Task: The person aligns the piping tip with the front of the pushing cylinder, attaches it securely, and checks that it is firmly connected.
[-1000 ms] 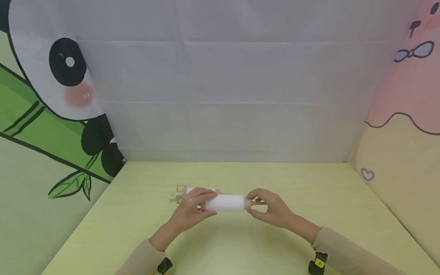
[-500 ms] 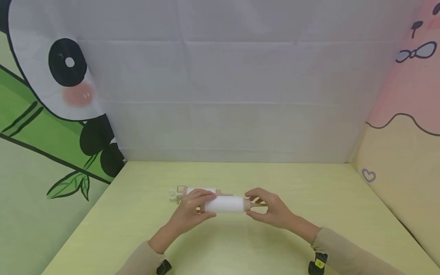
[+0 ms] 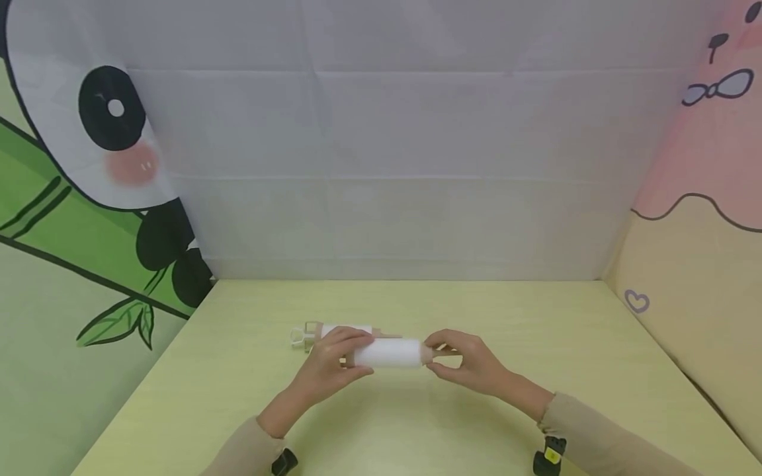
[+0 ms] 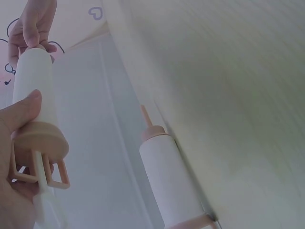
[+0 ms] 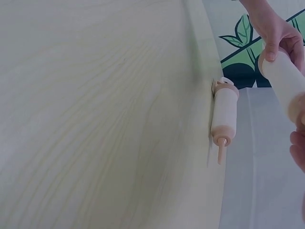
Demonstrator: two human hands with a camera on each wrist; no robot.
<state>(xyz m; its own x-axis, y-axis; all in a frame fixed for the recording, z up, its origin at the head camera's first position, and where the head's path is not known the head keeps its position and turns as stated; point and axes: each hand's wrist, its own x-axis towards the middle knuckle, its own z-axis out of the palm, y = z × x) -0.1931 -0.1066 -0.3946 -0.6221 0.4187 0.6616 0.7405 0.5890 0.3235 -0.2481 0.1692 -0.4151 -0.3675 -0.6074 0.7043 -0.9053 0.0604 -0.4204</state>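
A white syringe [image 3: 389, 353] with beige end caps is held level above the table by both hands. My left hand [image 3: 332, 360] grips its handle end, fingers over the top and thumb below. In the left wrist view, square beige finger loops [image 4: 61, 177] and a pale plunger [image 4: 42, 176] show at that end. My right hand [image 3: 467, 360] pinches the beige nozzle cap [image 3: 426, 354] between thumb and fingers, and the thin nozzle [image 3: 446, 353] points into the palm. A second, similar syringe [image 5: 224, 112] lies on the table just behind, partly hidden by the left hand in the head view.
The pale yellow table [image 3: 512, 307] meets a grey-white cloth backdrop [image 3: 405, 165] at its far edge. Printed cloth panels stand at left, with a panda and bamboo [image 3: 119, 152], and at right, in pink and beige [image 3: 702, 264].
Over the last second the held syringe sinks slightly toward me. The right fingers loosen a little from the nozzle cap, then close on it again. The syringe on the table stays put.
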